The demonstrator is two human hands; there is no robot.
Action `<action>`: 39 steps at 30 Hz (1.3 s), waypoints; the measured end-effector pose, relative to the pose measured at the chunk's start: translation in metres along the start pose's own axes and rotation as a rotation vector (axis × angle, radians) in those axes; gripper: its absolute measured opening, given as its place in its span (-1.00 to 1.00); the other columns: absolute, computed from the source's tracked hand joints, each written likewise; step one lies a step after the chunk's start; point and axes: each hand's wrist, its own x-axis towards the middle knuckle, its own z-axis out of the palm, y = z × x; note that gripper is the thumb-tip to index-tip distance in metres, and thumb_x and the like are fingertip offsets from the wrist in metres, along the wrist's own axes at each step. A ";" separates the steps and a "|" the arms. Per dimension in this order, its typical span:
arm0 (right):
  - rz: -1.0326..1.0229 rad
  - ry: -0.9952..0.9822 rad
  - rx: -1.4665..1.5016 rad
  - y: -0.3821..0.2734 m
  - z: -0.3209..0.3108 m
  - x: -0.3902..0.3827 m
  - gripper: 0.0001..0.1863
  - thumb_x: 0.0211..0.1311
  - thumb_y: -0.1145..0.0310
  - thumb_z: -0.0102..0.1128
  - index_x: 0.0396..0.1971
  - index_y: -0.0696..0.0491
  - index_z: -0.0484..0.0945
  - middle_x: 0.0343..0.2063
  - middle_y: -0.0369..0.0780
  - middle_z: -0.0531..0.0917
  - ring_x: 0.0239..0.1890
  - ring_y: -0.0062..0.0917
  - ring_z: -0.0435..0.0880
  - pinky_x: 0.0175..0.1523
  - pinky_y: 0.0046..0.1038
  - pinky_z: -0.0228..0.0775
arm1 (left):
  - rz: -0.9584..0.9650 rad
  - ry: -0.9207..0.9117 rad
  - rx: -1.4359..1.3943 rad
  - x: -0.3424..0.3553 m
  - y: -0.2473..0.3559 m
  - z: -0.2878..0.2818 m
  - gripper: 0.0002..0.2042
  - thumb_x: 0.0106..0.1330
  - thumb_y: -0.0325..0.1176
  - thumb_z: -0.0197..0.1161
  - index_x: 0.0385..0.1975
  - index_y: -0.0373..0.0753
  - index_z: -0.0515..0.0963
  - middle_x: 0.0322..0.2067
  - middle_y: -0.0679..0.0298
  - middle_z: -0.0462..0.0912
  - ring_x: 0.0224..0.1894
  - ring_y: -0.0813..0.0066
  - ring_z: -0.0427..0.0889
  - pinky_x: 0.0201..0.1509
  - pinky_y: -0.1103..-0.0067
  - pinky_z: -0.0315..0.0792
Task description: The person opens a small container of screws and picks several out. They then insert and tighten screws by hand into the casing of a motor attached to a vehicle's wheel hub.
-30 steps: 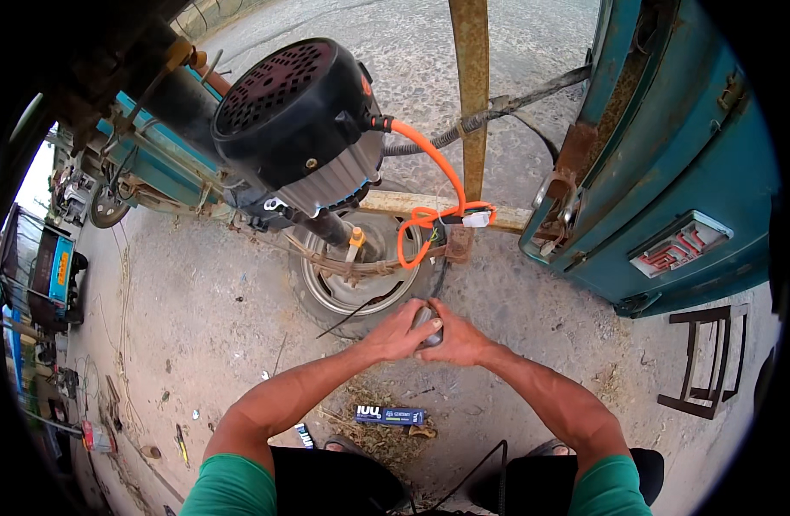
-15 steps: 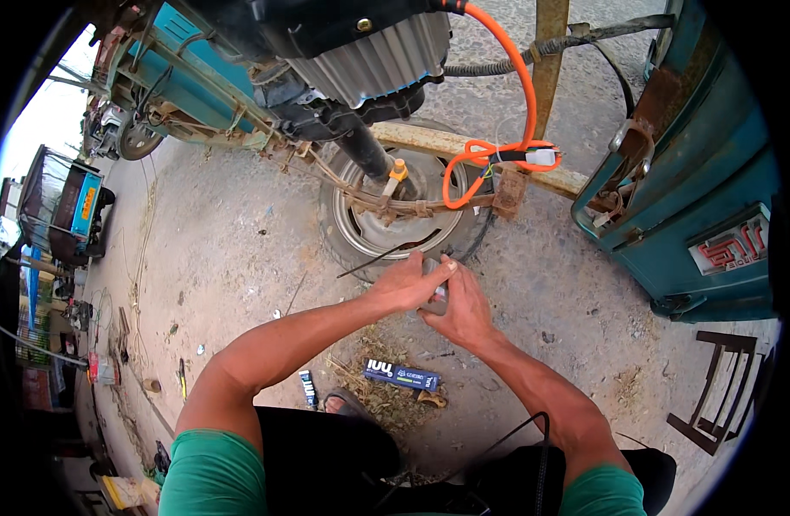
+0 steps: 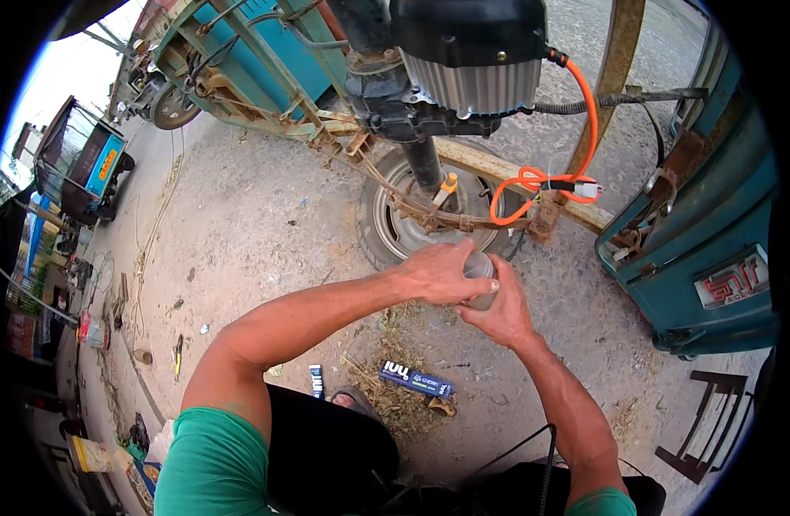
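Observation:
A small grey, cloudy round container (image 3: 478, 267) is between my two hands, in front of the wheel. My left hand (image 3: 440, 273) closes over its left side, the thumb lying across it. Around its right and lower side curls my right hand (image 3: 501, 311). The fingers hide much of the container, and its contents cannot be made out. Just beyond the hands is the wheel (image 3: 376, 225). Above it, an axle tube leads up to a black motor with a finned silver casing (image 3: 507, 84). A yellow-orange fitting (image 3: 449, 184) sits by the tube.
An orange cable (image 3: 594, 112) is looped by the rusty frame. At right stands a teal vehicle body (image 3: 670, 297), with a dark slatted frame (image 3: 709, 426) below it. A blue box (image 3: 416, 379) and a blue-white tube (image 3: 316, 381) lie near my foot. Another three-wheeler (image 3: 85, 163) is far left.
The motor, wheel and cable appear farther right and lower as the view shifts. My hands have turned around the container, and more of its round side now shows.

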 end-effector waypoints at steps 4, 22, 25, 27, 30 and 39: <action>-0.134 0.128 -0.052 0.003 0.011 -0.002 -0.06 -0.28 0.33 0.52 0.18 0.18 0.20 0.08 0.02 0.37 0.17 -0.08 0.40 0.22 -0.17 0.31 | -0.101 0.131 0.009 0.012 -0.016 0.009 -0.05 0.11 0.34 0.09 0.15 -0.57 0.29 -0.13 -0.24 0.58 -0.10 0.02 0.65 0.00 0.31 0.46; -0.118 0.101 0.107 -0.003 0.009 -0.010 -0.05 -0.28 0.27 0.51 0.20 0.14 0.19 0.04 0.00 0.39 0.12 -0.12 0.44 0.20 -0.22 0.31 | 0.182 0.202 0.111 -0.010 -0.004 0.005 -0.39 0.16 0.03 0.25 0.07 -0.33 0.38 -0.11 -0.05 0.57 -0.03 0.01 0.59 0.05 0.32 0.50; -0.157 0.231 0.041 0.000 0.011 -0.013 -0.09 -0.24 0.28 0.49 0.17 0.19 0.20 0.00 -0.01 0.41 0.07 -0.11 0.45 0.15 -0.19 0.34 | -0.159 0.068 -0.319 0.000 -0.006 -0.002 -0.34 0.24 0.16 0.12 0.05 -0.38 0.38 -0.14 0.00 0.59 -0.18 0.18 0.66 -0.26 0.39 0.59; -0.101 0.196 0.115 0.002 0.006 -0.016 -0.06 -0.26 0.28 0.51 0.19 0.16 0.19 0.02 -0.02 0.40 0.08 -0.13 0.45 0.16 -0.21 0.34 | -0.129 0.041 -0.333 0.000 -0.004 0.000 -0.44 0.37 0.14 -0.02 0.06 -0.28 0.37 -0.18 0.17 0.58 -0.36 0.45 0.65 -0.43 0.53 0.54; -0.072 0.186 0.190 0.011 -0.002 -0.017 -0.03 -0.28 0.26 0.53 0.22 0.12 0.20 0.03 -0.03 0.40 0.10 -0.17 0.45 0.19 -0.25 0.33 | -0.081 -0.009 -0.494 0.001 -0.005 0.002 -0.44 0.39 0.11 -0.02 0.13 -0.25 0.31 -0.13 0.17 0.58 -0.29 0.41 0.66 -0.38 0.49 0.54; 0.119 0.236 0.255 0.036 -0.039 -0.031 0.03 -0.26 0.28 0.56 0.29 0.10 0.17 0.12 -0.11 0.42 0.16 -0.37 0.45 0.26 -0.33 0.28 | -0.069 -0.204 -0.354 0.014 -0.035 0.055 -0.31 0.35 0.09 0.09 0.30 -0.30 0.16 0.04 0.06 0.48 0.05 0.23 0.55 0.03 0.38 0.46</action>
